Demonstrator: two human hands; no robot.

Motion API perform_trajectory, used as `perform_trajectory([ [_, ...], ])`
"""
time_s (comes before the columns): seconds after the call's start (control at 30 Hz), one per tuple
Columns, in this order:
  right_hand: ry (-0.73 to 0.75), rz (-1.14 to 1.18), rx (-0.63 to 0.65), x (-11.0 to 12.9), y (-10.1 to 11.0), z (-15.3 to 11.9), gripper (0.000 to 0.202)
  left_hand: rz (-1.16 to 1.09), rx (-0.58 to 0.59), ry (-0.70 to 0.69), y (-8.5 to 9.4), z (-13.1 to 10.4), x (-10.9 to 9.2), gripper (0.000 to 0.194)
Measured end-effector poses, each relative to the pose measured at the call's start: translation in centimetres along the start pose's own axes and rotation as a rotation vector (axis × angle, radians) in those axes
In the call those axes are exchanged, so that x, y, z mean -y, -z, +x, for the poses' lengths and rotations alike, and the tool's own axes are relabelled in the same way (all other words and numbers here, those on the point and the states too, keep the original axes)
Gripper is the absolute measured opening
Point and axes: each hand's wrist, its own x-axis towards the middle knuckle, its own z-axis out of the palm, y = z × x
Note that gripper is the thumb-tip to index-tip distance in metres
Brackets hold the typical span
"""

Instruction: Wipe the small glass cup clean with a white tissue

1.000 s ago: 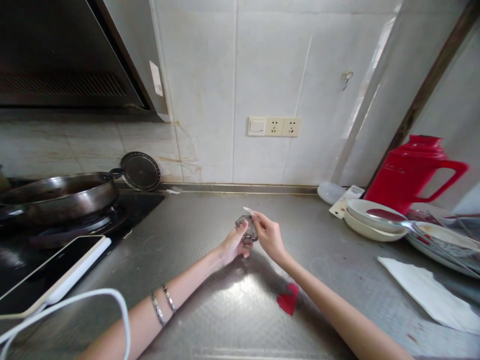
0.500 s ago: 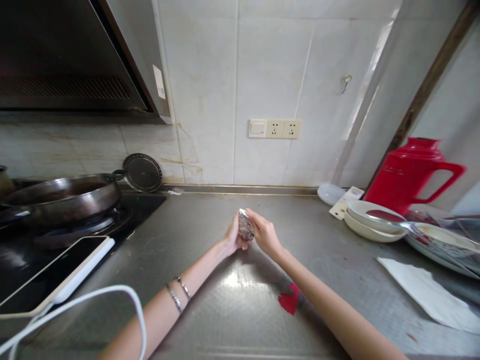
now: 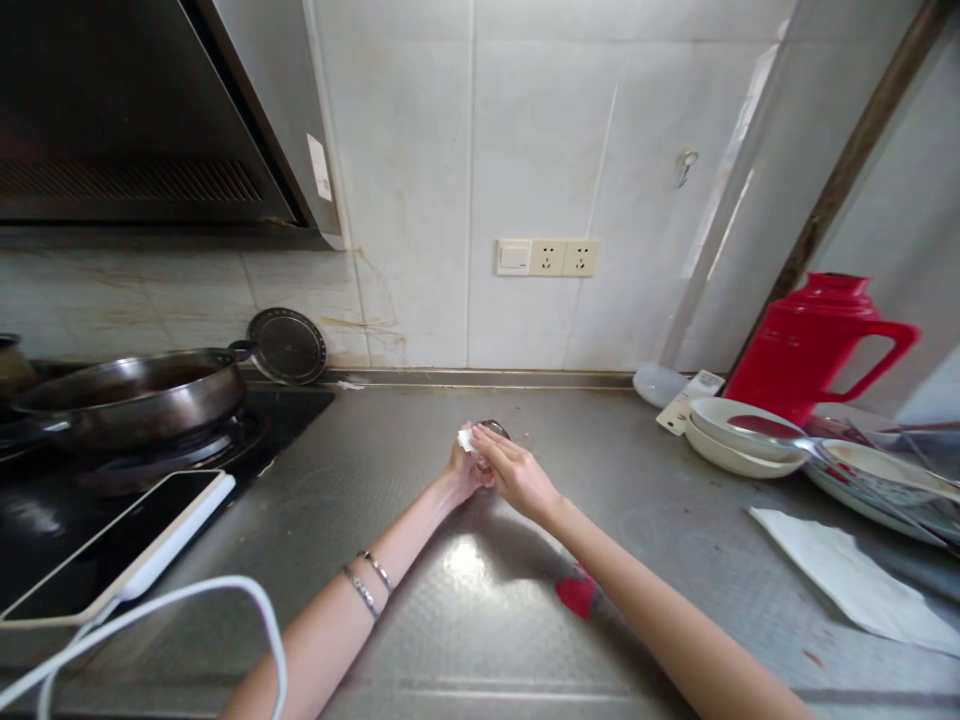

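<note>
Over the middle of the steel counter [image 3: 360, 640], my left hand [image 3: 466, 470] is closed round a small clear glass-like object [image 3: 495, 428], whose rounded rim shows past the fingers. My right hand [image 3: 514, 468] lies across the object from the right, its fingers together and pressing a small white piece, perhaps tissue [image 3: 466, 440], against it. Most of the object is hidden by both hands. A red patch [image 3: 576, 595] lies on the counter beside my right forearm.
On the left are a pan [image 3: 165, 400] on the stove, a phone [image 3: 97, 550] and a looping white cable [image 3: 262, 610]. To the right stand a red thermos [image 3: 806, 350], stacked bowls [image 3: 739, 455], a patterned plate [image 3: 885, 485] and a white paper sheet [image 3: 855, 580].
My right hand has shifted left across the object, and the white piece has moved left with it. The object is tilted differently, its rim now at the upper right.
</note>
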Motion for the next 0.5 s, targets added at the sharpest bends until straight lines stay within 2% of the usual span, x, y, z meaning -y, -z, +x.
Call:
perform_trajectory([
  [0.13, 0.149, -0.06, 0.035, 1.0, 0.1, 0.3, 0.044, -0.183, -0.129, 0.043, 0.4, -0.4, -0.9, 0.055],
  [0.27, 0.187, -0.093, 0.029, 1.2, 0.6, 0.1, 0.042, -0.256, -0.133, 0.086, 0.2, -0.6, -1.3, 0.051],
  [0.5, 0.272, -0.108, 0.053, 0.7, 1.9, -0.9, 0.038, -0.241, -0.058, 0.129, -0.7, -0.6, -0.7, 0.049],
])
